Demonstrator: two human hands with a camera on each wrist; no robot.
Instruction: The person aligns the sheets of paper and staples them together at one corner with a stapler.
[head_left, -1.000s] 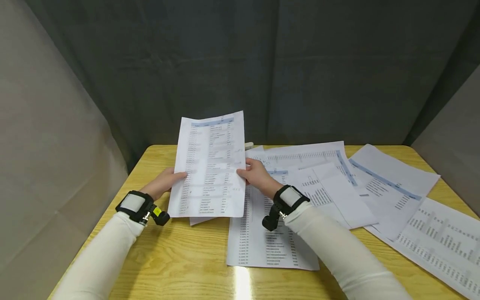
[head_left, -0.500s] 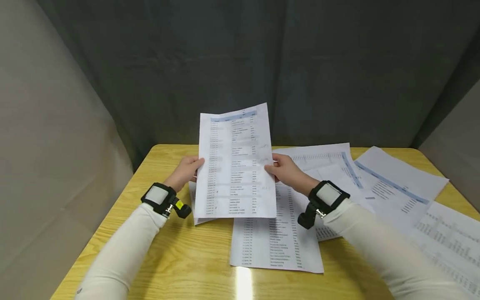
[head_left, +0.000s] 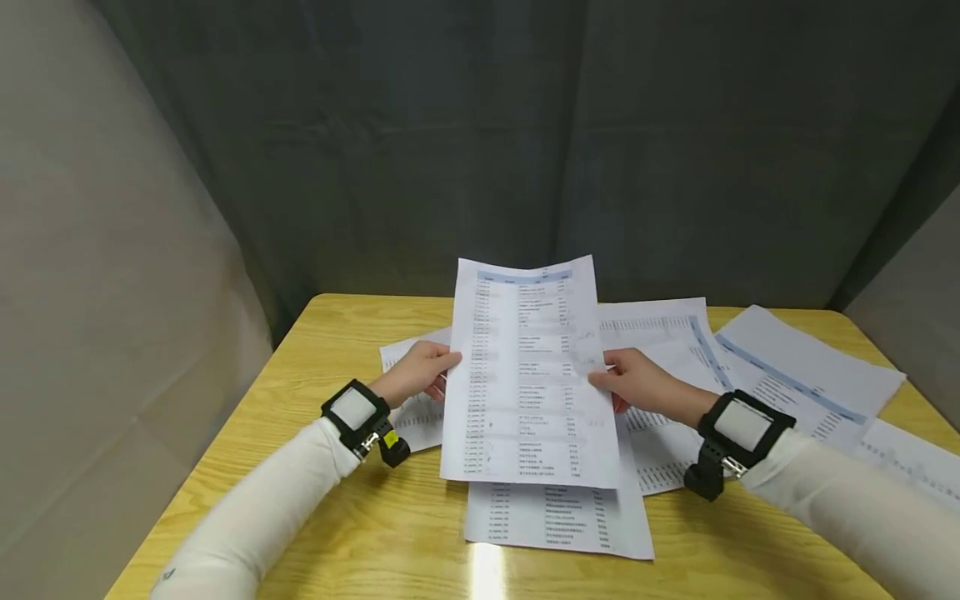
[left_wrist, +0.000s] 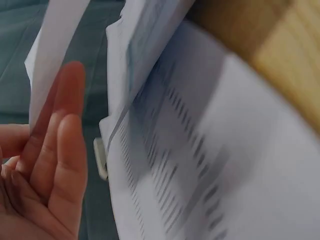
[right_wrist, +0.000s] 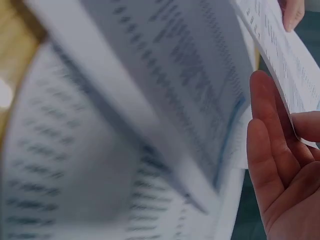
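The left hand pinches the left edge of a printed sheet, thumb on the front and fingers lying straight behind it, as the left wrist view shows. The sheet is held up, nearly upright, above the near middle of the wooden table, its lower edge hanging just over another page. Below and behind the left grip lies a page of small print, partly hidden by the hand and its black wrist strap. Straight under the held sheet, nearer the person, a flat page of table rows sticks out from beneath its lower edge. On the sheet's other edge the right hand pinches it the same way, thumb in front, fingers stretched behind the paper. Beyond the right grip, further pages overlap one another on the table, one with a blue header band, and the outermost is partly covered by the right sleeve. The held sheet carries a blue header row and columns of dark print; none of the writing is sharp enough to read. A dark curtain stands behind the table.
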